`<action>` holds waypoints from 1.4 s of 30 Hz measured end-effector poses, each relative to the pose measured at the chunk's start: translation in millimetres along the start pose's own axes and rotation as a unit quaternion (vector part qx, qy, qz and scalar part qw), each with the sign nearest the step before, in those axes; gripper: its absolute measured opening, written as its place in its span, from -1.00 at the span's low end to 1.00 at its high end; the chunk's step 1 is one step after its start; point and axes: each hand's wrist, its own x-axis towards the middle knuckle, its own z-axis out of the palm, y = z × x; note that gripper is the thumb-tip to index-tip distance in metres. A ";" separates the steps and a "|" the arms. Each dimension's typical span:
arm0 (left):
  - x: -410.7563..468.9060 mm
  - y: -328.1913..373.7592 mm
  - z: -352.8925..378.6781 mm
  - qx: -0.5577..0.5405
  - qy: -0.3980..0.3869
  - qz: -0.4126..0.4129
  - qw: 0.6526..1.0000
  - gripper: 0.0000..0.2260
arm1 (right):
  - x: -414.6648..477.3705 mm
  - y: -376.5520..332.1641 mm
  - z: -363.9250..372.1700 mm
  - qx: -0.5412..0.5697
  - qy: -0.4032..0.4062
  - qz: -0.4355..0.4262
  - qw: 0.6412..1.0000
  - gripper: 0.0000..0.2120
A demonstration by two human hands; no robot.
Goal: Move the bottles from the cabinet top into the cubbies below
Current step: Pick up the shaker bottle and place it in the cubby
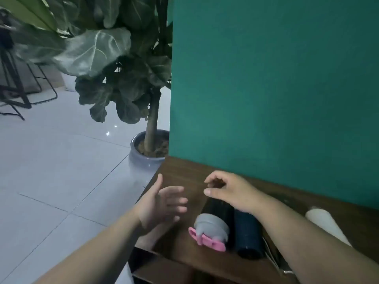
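Three bottles lie on the dark wooden cabinet top (184, 251). A black bottle with a grey lid and pink strap (213, 224) lies nearest the left end. Touching its right side is a dark blue bottle (247, 234). Further right lies a white bottle (324, 222), partly hidden by my right forearm. My right hand (231, 191) hovers over the far end of the black bottle with fingers curled and nothing in them. My left hand (162, 203) is open, palm facing right, just left of the black bottle, holding nothing.
A teal wall (266, 78) rises behind the cabinet. A large potted plant in a grey pot (143, 158) stands on the tiled floor off the cabinet's left end. Dark chair legs (18, 91) stand at far left. A cubby opening (139, 261) shows below the front edge.
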 end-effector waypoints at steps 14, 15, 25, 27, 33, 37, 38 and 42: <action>-128.9 -99.1 -12.4 -0.022 0.039 0.031 0.998 -0.21 | -79.5 -5.0 85.9 -0.457 -0.073 0.052 0.885 -0.05; -131.0 -103.2 -15.3 -0.022 0.043 0.032 0.998 -0.20 | -79.5 -4.0 87.5 -0.468 -0.065 0.048 0.880 -0.06; -150.1 -151.8 -31.7 -0.060 0.069 0.020 0.996 -0.24 | -105.6 -13.2 109.7 -0.406 0.047 -0.041 0.912 -0.20; -146.1 -157.2 -34.7 -0.078 0.082 0.018 0.993 -0.27 | -120.0 -34.8 114.0 -0.329 0.084 -0.053 0.939 -0.21; -130.9 -201.1 -55.7 -0.150 0.114 -0.013 0.982 -0.27 | -151.4 -93.2 130.6 -0.080 0.111 -0.034 0.990 -0.22; -120.3 -205.9 -59.8 -0.156 0.089 -0.025 0.983 -0.45 | -149.8 -94.3 157.0 0.021 0.087 -0.007 0.996 -0.31; -117.3 -206.6 -60.2 -0.157 0.081 -0.031 0.984 -0.51 | -147.6 -91.8 165.4 0.030 0.080 0.004 0.996 -0.33; -105.9 -215.8 -68.1 -0.173 0.099 -0.044 0.979 -0.56 | -133.6 -75.1 197.0 0.034 0.059 0.067 0.995 -0.29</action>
